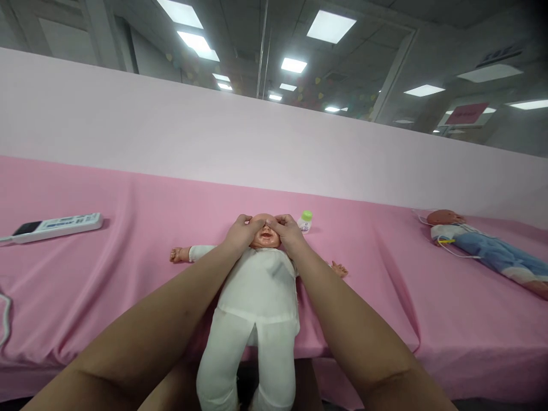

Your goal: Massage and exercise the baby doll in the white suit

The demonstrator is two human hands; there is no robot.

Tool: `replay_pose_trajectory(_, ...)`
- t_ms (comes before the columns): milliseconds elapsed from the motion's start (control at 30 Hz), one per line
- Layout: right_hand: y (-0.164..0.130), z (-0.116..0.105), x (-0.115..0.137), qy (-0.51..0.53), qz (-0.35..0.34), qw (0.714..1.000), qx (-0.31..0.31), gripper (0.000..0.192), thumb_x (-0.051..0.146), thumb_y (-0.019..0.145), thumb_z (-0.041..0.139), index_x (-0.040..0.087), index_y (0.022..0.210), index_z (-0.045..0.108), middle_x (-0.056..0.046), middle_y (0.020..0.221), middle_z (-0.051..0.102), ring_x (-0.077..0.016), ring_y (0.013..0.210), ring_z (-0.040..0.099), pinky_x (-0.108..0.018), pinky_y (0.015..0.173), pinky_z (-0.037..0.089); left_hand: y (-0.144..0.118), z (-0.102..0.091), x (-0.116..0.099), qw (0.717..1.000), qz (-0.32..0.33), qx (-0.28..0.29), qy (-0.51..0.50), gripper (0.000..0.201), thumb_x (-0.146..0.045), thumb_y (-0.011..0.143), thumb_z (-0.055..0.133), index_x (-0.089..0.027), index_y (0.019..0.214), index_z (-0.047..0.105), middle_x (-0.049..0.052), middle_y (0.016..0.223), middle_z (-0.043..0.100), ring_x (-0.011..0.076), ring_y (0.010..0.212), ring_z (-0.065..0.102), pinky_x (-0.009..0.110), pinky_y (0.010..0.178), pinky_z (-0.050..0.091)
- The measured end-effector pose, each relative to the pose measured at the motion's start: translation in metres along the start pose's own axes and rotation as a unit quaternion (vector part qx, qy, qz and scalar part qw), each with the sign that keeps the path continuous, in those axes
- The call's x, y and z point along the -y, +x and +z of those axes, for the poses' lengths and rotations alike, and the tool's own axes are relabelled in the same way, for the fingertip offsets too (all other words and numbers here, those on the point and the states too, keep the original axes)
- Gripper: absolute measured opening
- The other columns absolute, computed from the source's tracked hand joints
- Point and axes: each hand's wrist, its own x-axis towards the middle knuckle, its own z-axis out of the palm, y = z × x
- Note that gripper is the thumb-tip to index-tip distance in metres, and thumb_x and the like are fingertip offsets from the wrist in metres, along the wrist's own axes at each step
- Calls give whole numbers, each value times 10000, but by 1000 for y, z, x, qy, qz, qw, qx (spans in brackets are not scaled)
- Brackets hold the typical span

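A baby doll [261, 285] in a white top and white trousers lies on its back in front of me, its legs reaching over the table's near edge. My left hand [242, 231] cups one side of its head, the thumb resting across the eye and brow. On the other side my right hand [288, 229] does the same, and the two thumbs almost meet above the nose. Both sets of fingers curl round the head and are partly hidden. The doll's mouth and chin show between my wrists, and its arms stretch out sideways.
A small white bottle with a green cap [305, 221] stands just beyond my right hand. On the left lies a white handheld device [57, 226] with a dark end. Another doll in blue [483, 245] lies far right, with thin tubing. Pink cloth [141, 228] covers the table; a pale partition [257, 142] rises behind.
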Motion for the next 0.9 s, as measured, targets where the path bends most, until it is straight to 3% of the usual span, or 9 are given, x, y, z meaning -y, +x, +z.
replay_pose_trajectory(233, 2, 4, 2, 20, -8, 1000, -10, 310, 478, 725, 713, 218, 879, 645, -7, 918, 688, -198, 897, 640, -336, 819, 519, 9, 1, 10, 999, 28, -12, -20, 362, -510, 847, 550, -219, 1045, 633, 94, 1067, 713, 239, 949, 671, 324, 775, 498)
replay_pose_trajectory(367, -1, 3, 9, 65, 67, 996, -15, 231, 356, 723, 693, 234, 919, 676, -15, 943, 712, -212, 877, 657, -362, 793, 537, 10, 4, 10, 996, 24, 14, -89, 268, -399, 854, 527, -194, 980, 645, 90, 1006, 723, 225, 902, 679, 327, 772, 516)
replay_pose_trajectory(467, -4, 1, 15, 75, 117, 990, -13, 305, 269, 726, 670, 258, 1030, 686, -27, 1011, 718, -214, 834, 668, -372, 730, 552, 6, 4, 6, 991, 19, 26, -133, 247, -339, 841, 530, -169, 971, 652, 113, 1001, 727, 231, 883, 690, 342, 788, 526)
replay_pose_trajectory(667, -7, 0, 14, 56, 90, 994, 14, 391, 406, 716, 746, 264, 1070, 659, -33, 1033, 712, -234, 909, 673, -359, 725, 560, 3, -2, 4, 996, 32, 31, -78, 388, -479, 772, 643, -167, 998, 678, 128, 1014, 734, 263, 915, 689, 326, 775, 513)
replay_pose_trajectory(900, -1, 4, 0, 41, 31, 999, 14, 469, 401, 638, 810, 236, 1029, 610, -15, 975, 694, -211, 899, 672, -355, 808, 542, 1, -1, 2, 999, -3, 2, -32, 587, -509, 682, 746, -187, 1149, 596, 133, 1042, 722, 273, 859, 704, 329, 685, 518)
